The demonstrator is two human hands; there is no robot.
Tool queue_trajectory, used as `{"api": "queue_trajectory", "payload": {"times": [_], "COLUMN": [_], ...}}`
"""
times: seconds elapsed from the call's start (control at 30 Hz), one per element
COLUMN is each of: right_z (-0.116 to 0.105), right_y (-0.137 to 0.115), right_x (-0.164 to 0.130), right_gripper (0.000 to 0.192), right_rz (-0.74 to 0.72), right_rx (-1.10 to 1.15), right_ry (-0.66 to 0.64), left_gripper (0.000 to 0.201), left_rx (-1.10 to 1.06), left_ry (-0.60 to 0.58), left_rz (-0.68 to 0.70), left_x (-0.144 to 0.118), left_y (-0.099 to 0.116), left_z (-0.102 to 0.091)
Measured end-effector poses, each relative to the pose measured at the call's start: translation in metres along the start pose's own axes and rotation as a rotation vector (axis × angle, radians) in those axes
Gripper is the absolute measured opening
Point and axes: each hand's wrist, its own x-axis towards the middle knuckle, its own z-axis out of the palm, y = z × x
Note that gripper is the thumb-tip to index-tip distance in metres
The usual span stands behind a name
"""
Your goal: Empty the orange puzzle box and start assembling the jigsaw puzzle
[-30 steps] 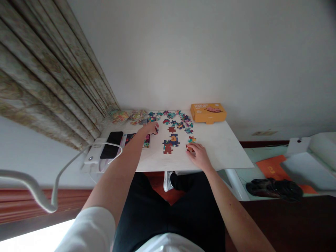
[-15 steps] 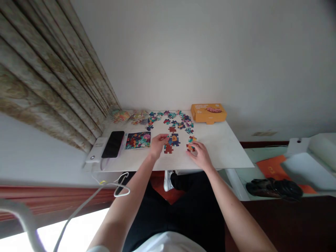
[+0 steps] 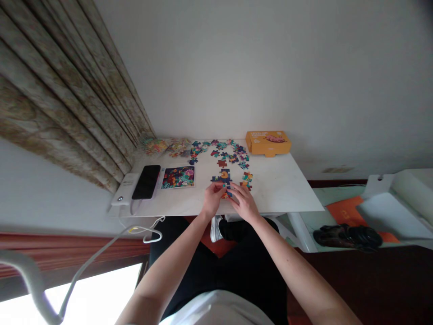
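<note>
My left hand (image 3: 212, 199) and my right hand (image 3: 244, 202) meet at the near middle of the white table. Both have closed fingertips on a small blue-and-orange puzzle piece (image 3: 229, 193), partly covered by the fingers. Just beyond them lies a joined cluster of dark blue puzzle pieces (image 3: 224, 174) with an orange shape on it. A brown puzzle piece (image 3: 222, 163) rests a little farther back. Beside my right hand are a few orange and green puzzle pieces (image 3: 248, 176).
Loose puzzle pieces (image 3: 233, 146) form an arc at the back. An orange puzzle box (image 3: 269, 143) stands back right. Left of my hands lie a picture card (image 3: 178, 177), a black phone (image 3: 146, 182) and a white power strip (image 3: 126, 189). Plastic bags (image 3: 154, 147) sit by the curtain.
My right hand has moved left from the pieces at the right to meet my left hand. My left hand has shifted slightly right and nearer. The brown piece near it no longer shows.
</note>
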Motion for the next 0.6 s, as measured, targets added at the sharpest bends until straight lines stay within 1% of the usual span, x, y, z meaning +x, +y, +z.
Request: {"api": "queue_trajectory", "payload": {"times": [0.1,0.17,0.2,0.27,0.33,0.4,0.43,0.5,0.6], "right_z": [-0.004,-0.007,-0.008,-0.012,-0.014,-0.014,-0.013,-0.009,-0.002], "right_y": [0.000,-0.001,0.000,0.002,0.007,0.013,0.015,0.017,0.018], "right_x": [0.001,0.005,0.007,0.011,0.014,0.017,0.018,0.020,0.026], "right_gripper": [0.028,0.025,0.025,0.025,0.026,0.027,0.028,0.028,0.025], "right_rz": [0.001,0.036,0.058,0.102,0.136,0.161,0.168,0.169,0.155], "right_rx": [0.035,0.053,0.053,0.029,-0.016,-0.056,-0.068,-0.083,-0.105], "right_ry": [-0.019,-0.050,-0.074,-0.125,-0.163,-0.181,-0.184,-0.193,-0.215], "left_gripper": [0.034,0.027,0.023,0.020,0.025,0.032,0.037,0.044,0.046], "left_rx": [0.082,0.218,0.319,0.572,0.840,1.048,1.122,1.222,1.288], "left_ry": [-0.049,-0.089,-0.111,-0.178,-0.285,-0.408,-0.459,-0.530,-0.556], "left_rz": [-0.007,0.019,0.071,0.255,0.467,0.593,0.618,0.624,0.591], "left_x": [0.003,0.006,0.007,0.009,0.012,0.016,0.019,0.025,0.035], "left_y": [-0.004,-0.002,0.001,0.008,0.017,0.024,0.027,0.030,0.030], "left_z": [-0.003,-0.009,-0.013,-0.025,-0.040,-0.053,-0.058,-0.063,-0.063]}}
